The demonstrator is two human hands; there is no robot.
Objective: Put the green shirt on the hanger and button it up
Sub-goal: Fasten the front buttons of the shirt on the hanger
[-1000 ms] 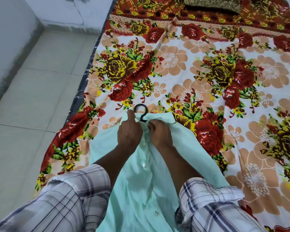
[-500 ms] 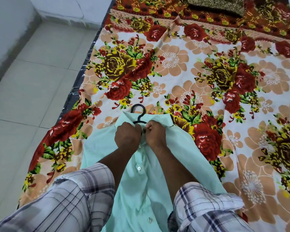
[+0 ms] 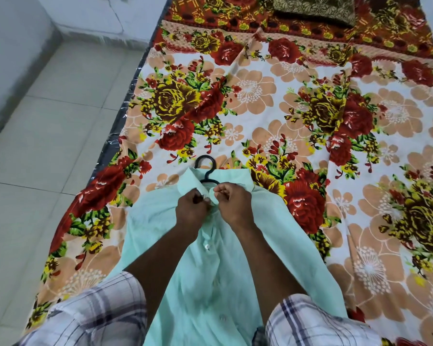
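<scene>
A pale green shirt (image 3: 158, 228) lies front up on the flowered bedsheet, collar away from me. The black hook of a hanger (image 3: 206, 166) sticks out above the collar; the rest of the hanger is hidden inside the shirt. My left hand (image 3: 191, 214) pinches the left edge of the placket just under the collar. My right hand (image 3: 233, 203) pinches the facing edge, a fold of cloth showing between its fingers. The two hands nearly touch. A white button (image 3: 207, 246) shows lower on the placket.
The flowered bedsheet (image 3: 260, 101) covers a mattress that fills the middle and right. A dark patterned pillow (image 3: 315, 7) lies at the far end. Grey tiled floor (image 3: 48, 146) runs along the left, with a wall beyond. My checked sleeves frame the bottom.
My hands have shifted slightly at the collar; the collar flap on the left now stands up and more of the hanger hook shows. The camera has tilted a little.
</scene>
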